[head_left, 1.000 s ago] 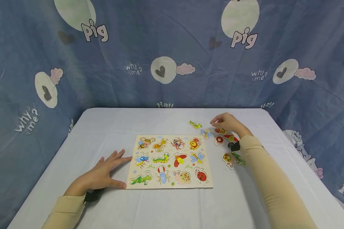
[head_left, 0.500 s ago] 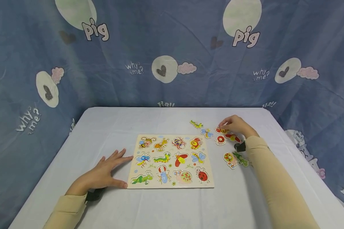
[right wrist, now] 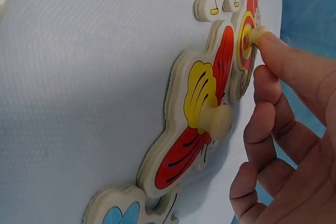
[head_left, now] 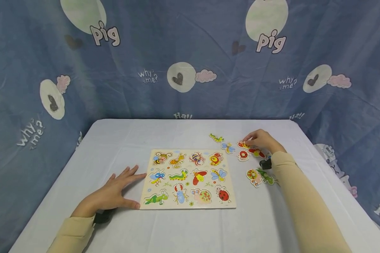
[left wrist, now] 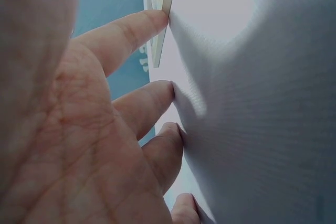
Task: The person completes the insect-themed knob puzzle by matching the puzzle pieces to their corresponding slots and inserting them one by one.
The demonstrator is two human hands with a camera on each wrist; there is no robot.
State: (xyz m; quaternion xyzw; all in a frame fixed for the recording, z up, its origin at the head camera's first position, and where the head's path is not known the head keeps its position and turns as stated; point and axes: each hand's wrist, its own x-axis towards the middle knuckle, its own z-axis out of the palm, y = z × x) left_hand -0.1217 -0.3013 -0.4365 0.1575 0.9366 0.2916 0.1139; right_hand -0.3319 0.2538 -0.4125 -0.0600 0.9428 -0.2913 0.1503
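My right hand (head_left: 260,139) pinches the small knob (right wrist: 257,35) of a red-and-yellow butterfly puzzle piece (right wrist: 244,56) between thumb and forefinger. The other fingers curl loosely beside it. That piece lies among others at the back right of the table. Next to it, a red-winged bug piece (right wrist: 197,103) with its own pale knob lies flat. My left hand (head_left: 112,191) spreads its fingers at the left side of the wooden insect puzzle board (head_left: 213,203). Its forefinger and thumb touch the board's edge, while other fingertips rest on the tablecloth in the left wrist view.
Left of the right hand lie a caterpillar piece (head_left: 216,137) and a blue-winged dragonfly piece (head_left: 228,147). A ladybug piece (head_left: 243,155) sits just in front. Nearer are a snail piece (head_left: 254,176) and a green grasshopper piece (head_left: 266,176). A blue printed curtain (head_left: 190,102) hangs behind the table.
My right hand has moved right and down from above the pieces onto the butterfly piece and now pinches its knob. My left hand stays at the board.
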